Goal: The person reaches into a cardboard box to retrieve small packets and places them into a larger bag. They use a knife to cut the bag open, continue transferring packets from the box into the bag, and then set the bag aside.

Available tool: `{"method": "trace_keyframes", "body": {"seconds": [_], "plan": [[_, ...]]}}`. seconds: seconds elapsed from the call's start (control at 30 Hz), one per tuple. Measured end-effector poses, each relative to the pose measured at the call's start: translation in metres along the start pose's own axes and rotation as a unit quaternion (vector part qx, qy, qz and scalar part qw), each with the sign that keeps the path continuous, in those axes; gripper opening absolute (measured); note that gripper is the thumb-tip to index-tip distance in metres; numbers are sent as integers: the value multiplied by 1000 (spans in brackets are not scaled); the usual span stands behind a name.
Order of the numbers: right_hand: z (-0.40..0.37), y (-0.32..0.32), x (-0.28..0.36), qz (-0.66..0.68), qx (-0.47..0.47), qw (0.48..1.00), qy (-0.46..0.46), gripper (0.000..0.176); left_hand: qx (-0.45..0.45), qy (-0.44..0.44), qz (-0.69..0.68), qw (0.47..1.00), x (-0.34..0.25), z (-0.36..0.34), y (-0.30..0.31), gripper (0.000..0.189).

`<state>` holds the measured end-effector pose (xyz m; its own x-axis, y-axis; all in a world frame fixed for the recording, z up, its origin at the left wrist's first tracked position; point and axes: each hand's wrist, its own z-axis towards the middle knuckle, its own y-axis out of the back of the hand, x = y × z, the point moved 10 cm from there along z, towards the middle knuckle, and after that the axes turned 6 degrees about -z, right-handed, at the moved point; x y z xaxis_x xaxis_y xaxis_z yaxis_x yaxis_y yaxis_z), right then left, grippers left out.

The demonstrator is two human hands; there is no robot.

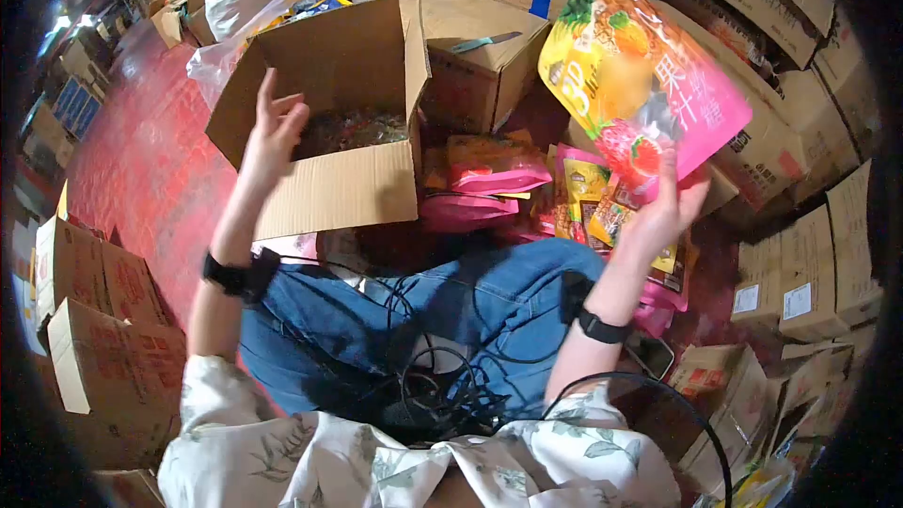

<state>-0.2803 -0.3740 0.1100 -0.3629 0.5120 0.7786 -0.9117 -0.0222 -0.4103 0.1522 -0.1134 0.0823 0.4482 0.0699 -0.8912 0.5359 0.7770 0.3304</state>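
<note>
My right hand (666,205) grips the lower edge of a large yellow and pink candy pouch (691,85), printed with fruit, and holds it up at the right. My left hand (275,132) is raised at the left edge of an open cardboard box (353,193); its fingers are apart and hold nothing. Small wrapped pieces (353,130) lie in the bottom of the box, too dim to make out singly. Between the box and my right hand, several similar pouches lie on the floor, among them a pink-edged pouch (499,169) and a yellow pouch (588,190).
A knife (484,42) lies on a closed carton (461,14) behind the box. Stacked cartons (800,122) line the right side, with more cartons (108,339) at the left. A black cable (691,404) crosses my lap and right arm. The floor (150,160) is red.
</note>
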Motion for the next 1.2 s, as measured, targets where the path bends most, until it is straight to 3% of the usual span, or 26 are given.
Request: {"method": "trace_keyframes", "body": {"seconds": [0.07, 0.13, 0.2, 0.3, 0.37, 0.4, 0.47, 0.53, 0.57, 0.63, 0.7, 0.73, 0.8, 0.93, 1.2], "plan": [[0, -10, 30, -119, 55, 988, 83, 24, 23, -85, -78, 993, -50, -40, -42, 55], [-5, -25, 50, -273, 139, 938, 165, 22, 64, -185, 29, 980, -78, -68, -78, 45], [-14, -50, 55, -361, 236, 883, 183, 26, 86, -268, 152, 947, -83, -82, -102, 43], [-28, -83, 45, -457, 312, 785, 278, 31, 12, -253, 200, 947, -39, -66, -92, 41], [-40, -101, 23, -452, 338, 740, 365, 32, -49, -188, 282, 940, 16, -53, -78, 37], [-50, -111, 5, -487, 363, 707, 363, 35, -79, -170, 314, 931, 44, -48, -71, 39], [-77, -138, -43, -516, 465, 614, 375, 37, -6, -139, 341, 930, 58, -41, -71, 43], [-106, -139, -65, -536, 523, 572, 334, 39, 44, -102, 343, 933, 74, -32, -64, 50], [-114, -151, -56, -498, 569, 605, 249, 41, 47, -103, 343, 932, 77, -31, -63, 52], [-129, -178, 21, -366, 566, 685, 276, 31, 70, -66, 339, 936, 77, -31, -63, 58], [-133, -171, 119, -211, 484, 786, 322, 16, 45, -89, 341, 935, 74, -31, -61, 57], [-136, -159, 156, -156, 451, 807, 348, 17, 41, -97, 342, 934, 71, -31, -62, 56], [-145, -130, 214, -42, 434, 809, 395, 17, 35, -96, 335, 937, 70, -28, -66, 53], [-151, -83, 282, 123, 476, 758, 428, 18, 26, -121, 342, 931, 67, -30, -74, 50], [-148, -20, 332, 239, 517, 703, 426, 21, 39, -115, 358, 926, 71, -31, -78, 49]]}}
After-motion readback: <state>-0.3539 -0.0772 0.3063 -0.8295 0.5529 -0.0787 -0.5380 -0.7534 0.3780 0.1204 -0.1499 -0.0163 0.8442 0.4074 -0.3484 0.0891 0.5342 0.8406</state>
